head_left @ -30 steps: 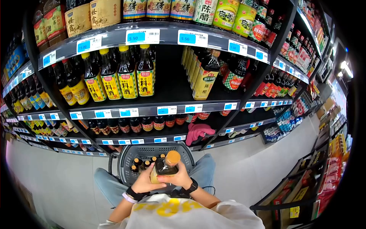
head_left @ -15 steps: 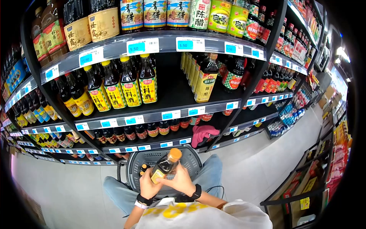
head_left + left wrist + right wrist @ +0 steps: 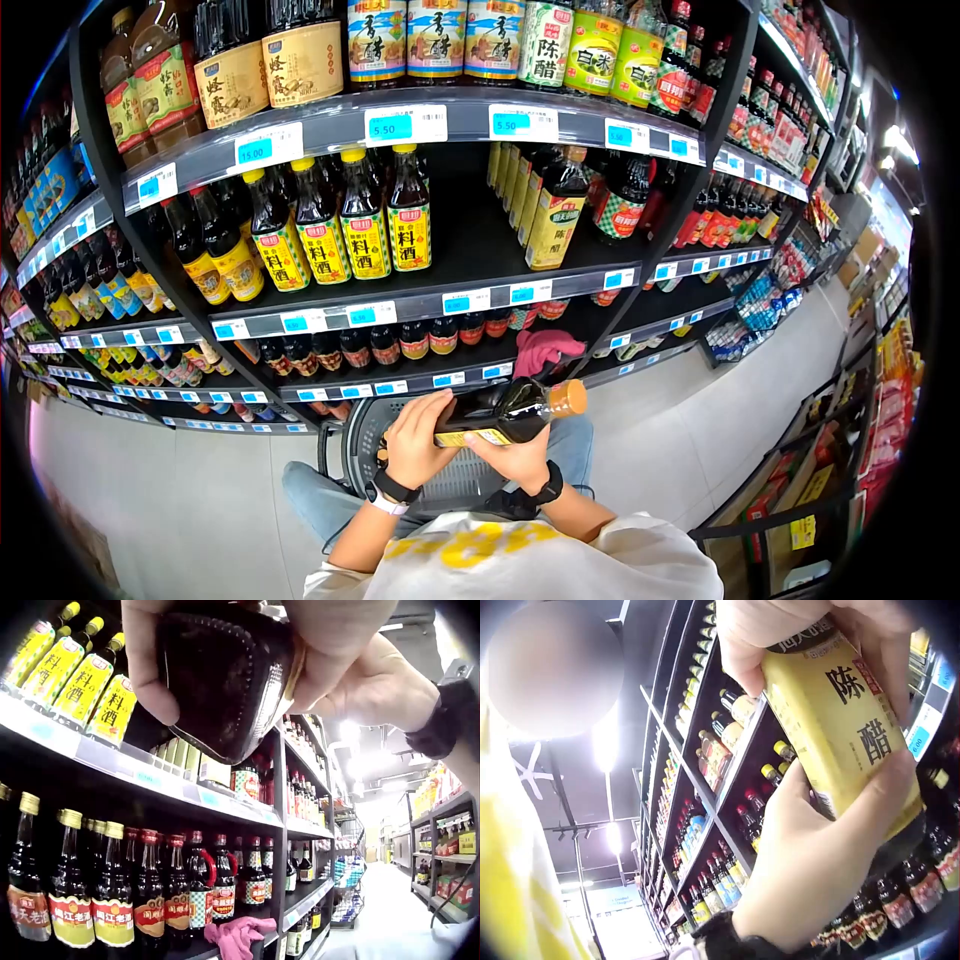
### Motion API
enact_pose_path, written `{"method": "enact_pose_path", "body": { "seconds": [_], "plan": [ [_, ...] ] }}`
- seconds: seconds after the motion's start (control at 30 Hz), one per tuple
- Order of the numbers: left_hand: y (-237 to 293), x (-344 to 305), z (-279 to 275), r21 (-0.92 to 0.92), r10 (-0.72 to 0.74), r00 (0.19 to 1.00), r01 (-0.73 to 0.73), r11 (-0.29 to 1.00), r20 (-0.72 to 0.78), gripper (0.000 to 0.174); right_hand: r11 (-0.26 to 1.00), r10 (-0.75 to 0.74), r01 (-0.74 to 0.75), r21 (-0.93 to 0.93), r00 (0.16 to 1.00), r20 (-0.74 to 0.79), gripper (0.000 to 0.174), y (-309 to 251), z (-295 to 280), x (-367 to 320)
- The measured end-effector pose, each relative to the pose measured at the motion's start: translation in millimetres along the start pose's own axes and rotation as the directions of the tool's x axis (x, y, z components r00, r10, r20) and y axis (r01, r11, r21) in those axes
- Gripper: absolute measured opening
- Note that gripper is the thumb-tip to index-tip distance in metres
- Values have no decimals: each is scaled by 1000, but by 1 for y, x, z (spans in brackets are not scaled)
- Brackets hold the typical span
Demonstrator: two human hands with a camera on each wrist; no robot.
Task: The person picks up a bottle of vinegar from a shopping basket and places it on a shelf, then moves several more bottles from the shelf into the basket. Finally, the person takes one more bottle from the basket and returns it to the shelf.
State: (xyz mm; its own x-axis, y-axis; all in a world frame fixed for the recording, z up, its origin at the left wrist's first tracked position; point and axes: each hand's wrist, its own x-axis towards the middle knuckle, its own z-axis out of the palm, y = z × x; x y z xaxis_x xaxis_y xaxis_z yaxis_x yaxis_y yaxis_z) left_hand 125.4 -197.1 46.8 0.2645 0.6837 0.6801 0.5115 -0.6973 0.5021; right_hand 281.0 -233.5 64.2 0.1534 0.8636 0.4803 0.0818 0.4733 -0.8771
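In the head view a dark vinegar bottle (image 3: 500,408) with an orange cap and a yellow label lies almost level, cap to the right. My left hand (image 3: 416,440) grips its base end, and my right hand (image 3: 515,462) holds it near the shoulder. The right wrist view shows the yellow label (image 3: 829,720) facing that camera, between the fingers of both hands. From the left wrist the dark flat base (image 3: 210,682) is seen close up. Below the hands a grey shopping basket (image 3: 358,440) stands between the knees, with its contents mostly hidden.
Shelves of bottles rise in front; a similar boxed-looking vinegar bottle (image 3: 555,220) stands on the middle shelf beside yellow-label cooking wine bottles (image 3: 366,235). A pink cloth (image 3: 548,348) hangs on the lower shelf. Another rack (image 3: 800,470) stands to the right.
The bottle has turned from cap-up and tilted to nearly level, cap pointing right. My left hand has shifted to its base end, and the hands now cover more of the basket.
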Motion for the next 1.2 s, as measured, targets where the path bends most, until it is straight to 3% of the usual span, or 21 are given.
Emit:
{"method": "enact_pose_path", "body": {
  "seconds": [0.1,0.17,0.2,0.3,0.37,0.43,0.47,0.5,0.57,0.63,0.77,0.83,0.9,1.07,1.1,1.2],
  "plan": [
    [2,14,1,-64,13,999,-15,998,-32,62,996,-84,85,15,995,-56,55,-2,-3,9],
    [-2,23,2,-154,44,995,-57,986,-88,65,983,-137,142,-120,989,47,61,-2,-13,19],
    [-4,28,2,-172,42,994,-58,983,-97,67,982,-162,165,-89,986,40,61,-5,-13,27],
    [-10,47,-7,-9,56,991,-57,998,-121,70,961,-262,265,-74,964,52,63,-28,-12,61],
    [-38,55,-8,116,84,979,-63,991,-187,68,969,-162,153,193,986,32,62,-42,-10,82],
    [-71,62,-14,250,72,974,-17,968,-215,66,929,-364,367,40,928,-80,58,-29,-13,113],
    [-83,67,-21,291,67,979,-8,957,-193,65,836,-524,502,-222,851,-48,59,-26,-18,130],
    [-94,71,-27,333,63,983,-3,943,-171,65,750,-534,494,-440,845,38,66,-21,-23,142],
    [-115,75,-31,380,60,993,-18,925,-99,70,775,-551,513,-369,834,3,68,-14,-22,167],
    [-130,76,-32,396,78,996,-54,917,-46,78,714,-597,532,-456,802,2,65,-10,-21,188],
    [-153,79,-33,437,104,994,-84,895,-21,91,776,-527,471,-420,850,-20,62,12,-20,220],
    [-157,81,-35,446,95,995,-78,892,-17,91,748,-488,415,-517,873,-6,63,19,-19,233],
    [-161,80,-28,435,110,992,-69,898,-69,85,741,-494,417,-526,870,-6,63,22,-15,243],
    [-174,80,-13,472,116,978,-20,881,-174,77,783,-341,194,-590,929,-147,66,37,-1,276],
    [-175,79,-10,471,112,976,-10,882,-189,78,801,-381,251,-543,914,-140,68,41,2,282],
    [-182,81,-1,501,140,957,7,865,-255,74,803,-313,167,-571,935,-167,72,50,4,295]
  ]
}}
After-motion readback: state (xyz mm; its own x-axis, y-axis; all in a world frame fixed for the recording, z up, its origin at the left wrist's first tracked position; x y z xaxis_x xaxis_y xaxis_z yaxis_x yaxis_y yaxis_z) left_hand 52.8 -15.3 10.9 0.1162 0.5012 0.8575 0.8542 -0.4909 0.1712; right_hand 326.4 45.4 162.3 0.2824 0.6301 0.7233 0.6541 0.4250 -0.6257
